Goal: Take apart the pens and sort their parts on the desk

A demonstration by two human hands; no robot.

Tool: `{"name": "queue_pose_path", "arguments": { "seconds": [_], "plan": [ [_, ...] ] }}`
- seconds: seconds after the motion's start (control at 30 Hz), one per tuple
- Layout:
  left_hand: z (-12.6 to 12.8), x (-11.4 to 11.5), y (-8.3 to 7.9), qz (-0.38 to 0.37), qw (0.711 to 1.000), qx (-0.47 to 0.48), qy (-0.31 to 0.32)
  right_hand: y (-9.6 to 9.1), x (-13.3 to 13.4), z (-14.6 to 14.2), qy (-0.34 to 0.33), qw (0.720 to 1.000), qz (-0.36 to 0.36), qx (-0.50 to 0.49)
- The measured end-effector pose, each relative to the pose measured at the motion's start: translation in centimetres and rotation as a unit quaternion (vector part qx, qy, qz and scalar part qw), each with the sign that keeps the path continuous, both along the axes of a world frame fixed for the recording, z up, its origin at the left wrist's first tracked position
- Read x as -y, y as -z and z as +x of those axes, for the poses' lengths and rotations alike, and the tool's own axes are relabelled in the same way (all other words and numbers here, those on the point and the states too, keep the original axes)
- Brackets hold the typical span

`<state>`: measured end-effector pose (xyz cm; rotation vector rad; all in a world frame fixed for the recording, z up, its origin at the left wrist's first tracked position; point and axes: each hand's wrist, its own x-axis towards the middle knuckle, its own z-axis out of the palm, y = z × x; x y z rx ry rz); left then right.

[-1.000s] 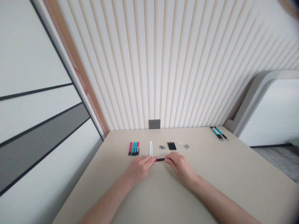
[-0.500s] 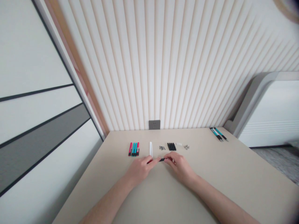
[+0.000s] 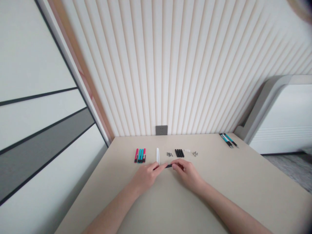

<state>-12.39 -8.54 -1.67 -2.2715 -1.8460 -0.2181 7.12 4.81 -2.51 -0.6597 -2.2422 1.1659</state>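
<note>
Between my two hands, low over the table, lies a pen (image 3: 169,166) whose black grip end shows; most of its barrel is covered by fingers. My left hand (image 3: 145,175) is closed around its left part, index finger stretched along it. The fingertips of my right hand (image 3: 186,172) pinch its right end, and whatever small part they may hold there is hidden. Just beyond my left hand stand thin white refills (image 3: 158,156) in a bundle. Dark springs (image 3: 169,154) and black grips (image 3: 179,153) lie beyond my right fingers.
Red and teal pen barrels (image 3: 139,155) lie side by side at the left. Small white pieces (image 3: 187,150) and silver tips (image 3: 195,153) sit right of the grips. Assembled pens (image 3: 227,140) rest at the far right corner. A dark wall socket (image 3: 161,130) is behind the table (image 3: 156,208).
My right fingers have shifted very slightly at the pen's right end. Both hands otherwise keep their places, and the view has moved a touch.
</note>
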Motion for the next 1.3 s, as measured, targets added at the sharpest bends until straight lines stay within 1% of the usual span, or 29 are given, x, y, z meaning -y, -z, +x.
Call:
{"name": "queue_pose_path", "arguments": {
  "seconds": [0.1, 0.2, 0.3, 0.37, 0.43, 0.53, 0.6, 0.67, 0.73, 0.87, 0.97, 1.17, 1.3],
  "plan": [
    [0.2, 0.0, -0.2, -0.012, 1.0, 0.007, -0.008, -0.1, 0.0, 0.0, -0.002, 1.0, 0.002, -0.013],
    [0.3, 0.0, -0.4, -0.028, 0.999, 0.026, -0.023, -0.2, 0.1, 0.0, 0.0, 0.999, 0.025, -0.024],
    [0.3, 0.0, -0.7, -0.037, 0.998, 0.04, -0.035, -0.4, -0.1, 0.1, 0.019, 0.998, 0.048, -0.023],
    [0.3, 0.0, -0.9, -0.038, 0.998, 0.045, -0.038, -0.7, -0.9, 0.5, 0.042, 0.997, 0.071, -0.009],
    [0.4, 0.0, -0.9, -0.039, 0.997, 0.048, -0.037, -1.1, -2.3, 1.1, 0.069, 0.992, 0.108, 0.009],
    [0.4, -0.1, -0.7, -0.037, 0.998, 0.05, -0.032, -1.6, -5.3, 2.7, 0.126, 0.976, 0.167, 0.062],
    [0.4, -0.1, -0.7, -0.034, 0.998, 0.051, -0.031, -1.6, -7.2, 3.9, 0.166, 0.958, 0.192, 0.129],
    [0.4, -0.1, -0.6, -0.028, 0.998, 0.056, -0.028, -1.4, -8.7, 5.0, 0.191, 0.938, 0.206, 0.203],
    [0.3, -0.2, -0.5, -0.019, 0.998, 0.061, -0.025, -1.1, -9.6, 5.7, 0.203, 0.92, 0.203, 0.267],
    [0.2, -0.2, -0.4, -0.005, 0.998, 0.064, -0.029, -0.7, -9.8, 6.1, 0.211, 0.892, 0.177, 0.36],
    [0.2, -0.3, -0.4, 0.0, 0.998, 0.062, -0.031, -0.5, -9.5, 5.9, 0.207, 0.881, 0.171, 0.389],
    [0.2, -0.3, -0.5, -0.004, 0.998, 0.06, -0.034, -0.3, -9.4, 5.6, 0.199, 0.885, 0.174, 0.384],
    [0.2, -0.3, -0.5, 0.003, 0.997, 0.061, -0.037, -1.0, -9.1, 5.7, 0.202, 0.886, 0.185, 0.373]
  ]
}}
